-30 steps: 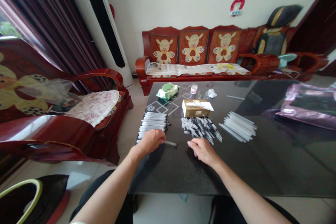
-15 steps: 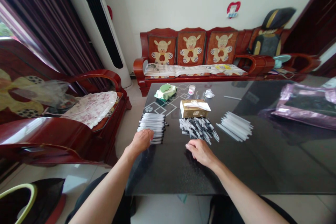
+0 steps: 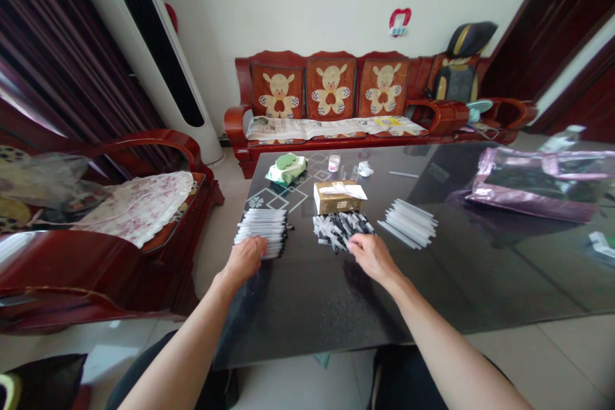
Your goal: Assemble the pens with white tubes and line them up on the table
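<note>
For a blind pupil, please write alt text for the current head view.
A person's left hand is at a row of pens on a dark table, the right hand at a jumbled pile of black and white pieces. White sticks lie beside the pile.

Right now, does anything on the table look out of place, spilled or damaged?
A lone tube lies beyond the tube pile, so it looks stray; a crumpled wad nearby resembles litter. The heap by the right hand is jumbled, unlike the pen row. No spill or damage shows.
</note>
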The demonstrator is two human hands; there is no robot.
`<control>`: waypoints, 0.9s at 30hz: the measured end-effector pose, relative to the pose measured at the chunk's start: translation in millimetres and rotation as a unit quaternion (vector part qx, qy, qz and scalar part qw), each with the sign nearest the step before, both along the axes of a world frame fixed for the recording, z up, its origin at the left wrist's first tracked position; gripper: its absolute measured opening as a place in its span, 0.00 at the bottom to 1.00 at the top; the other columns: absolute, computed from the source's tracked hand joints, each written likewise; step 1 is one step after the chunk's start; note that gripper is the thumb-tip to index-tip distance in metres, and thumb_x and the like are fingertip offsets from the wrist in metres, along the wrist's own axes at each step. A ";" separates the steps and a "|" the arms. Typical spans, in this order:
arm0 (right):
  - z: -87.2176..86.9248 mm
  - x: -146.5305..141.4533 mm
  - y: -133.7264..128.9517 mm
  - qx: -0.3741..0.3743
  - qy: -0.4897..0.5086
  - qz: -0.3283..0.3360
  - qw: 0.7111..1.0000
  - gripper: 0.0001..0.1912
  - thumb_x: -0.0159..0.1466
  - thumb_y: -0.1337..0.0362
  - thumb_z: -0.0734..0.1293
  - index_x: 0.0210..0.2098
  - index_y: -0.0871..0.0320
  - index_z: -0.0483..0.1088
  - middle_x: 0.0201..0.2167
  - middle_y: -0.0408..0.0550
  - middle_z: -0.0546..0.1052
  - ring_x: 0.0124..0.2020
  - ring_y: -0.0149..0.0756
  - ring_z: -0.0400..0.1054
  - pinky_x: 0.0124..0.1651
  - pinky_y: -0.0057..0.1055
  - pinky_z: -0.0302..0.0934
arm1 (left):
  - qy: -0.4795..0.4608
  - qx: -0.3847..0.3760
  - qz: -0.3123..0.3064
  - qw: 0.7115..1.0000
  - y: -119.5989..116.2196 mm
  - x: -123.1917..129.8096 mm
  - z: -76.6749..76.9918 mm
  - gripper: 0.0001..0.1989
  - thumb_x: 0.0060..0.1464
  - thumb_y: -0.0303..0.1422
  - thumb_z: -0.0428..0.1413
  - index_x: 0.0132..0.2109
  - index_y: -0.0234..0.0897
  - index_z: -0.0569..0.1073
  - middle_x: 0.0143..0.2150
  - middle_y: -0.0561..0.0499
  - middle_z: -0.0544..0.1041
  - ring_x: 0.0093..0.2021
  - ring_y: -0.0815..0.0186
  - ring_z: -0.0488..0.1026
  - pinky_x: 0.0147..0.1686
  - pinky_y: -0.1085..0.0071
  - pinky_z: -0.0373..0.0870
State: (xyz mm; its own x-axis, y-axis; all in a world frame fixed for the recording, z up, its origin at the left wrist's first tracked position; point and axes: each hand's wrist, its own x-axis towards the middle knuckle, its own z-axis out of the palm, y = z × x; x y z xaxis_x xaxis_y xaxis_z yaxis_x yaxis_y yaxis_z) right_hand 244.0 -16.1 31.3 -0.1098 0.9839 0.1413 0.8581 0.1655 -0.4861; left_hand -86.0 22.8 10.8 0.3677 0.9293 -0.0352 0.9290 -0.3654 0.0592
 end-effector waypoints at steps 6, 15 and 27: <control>-2.6 80.5 24.7 -0.017 -0.133 -0.226 0.965 0.15 0.61 0.62 0.60 0.44 0.56 0.74 0.39 0.54 0.78 0.41 0.42 0.71 0.38 0.29 0.58 | -0.003 -0.026 0.017 1.000 -0.7 2.0 4.9 0.13 0.46 0.18 0.46 0.35 0.37 0.69 0.36 0.48 0.73 0.40 0.63 0.70 0.38 0.70 0.62; -24.0 109.1 31.3 -0.149 -0.183 -0.295 0.926 0.13 0.59 0.62 0.64 0.41 0.59 0.74 0.41 0.60 0.76 0.42 0.48 0.72 0.38 0.36 0.63 | -0.088 0.017 -0.020 0.996 -13.5 17.9 16.2 0.05 0.48 0.25 0.52 0.34 0.38 0.68 0.33 0.50 0.71 0.37 0.63 0.68 0.37 0.71 0.60; -25.8 95.9 32.4 -0.122 -0.235 -0.253 0.931 0.13 0.59 0.64 0.62 0.37 0.64 0.75 0.38 0.65 0.77 0.41 0.52 0.72 0.38 0.39 0.62 | -0.202 0.029 -0.033 0.978 -24.5 43.1 15.6 0.02 0.52 0.26 0.53 0.33 0.38 0.69 0.34 0.51 0.70 0.35 0.67 0.68 0.36 0.73 0.60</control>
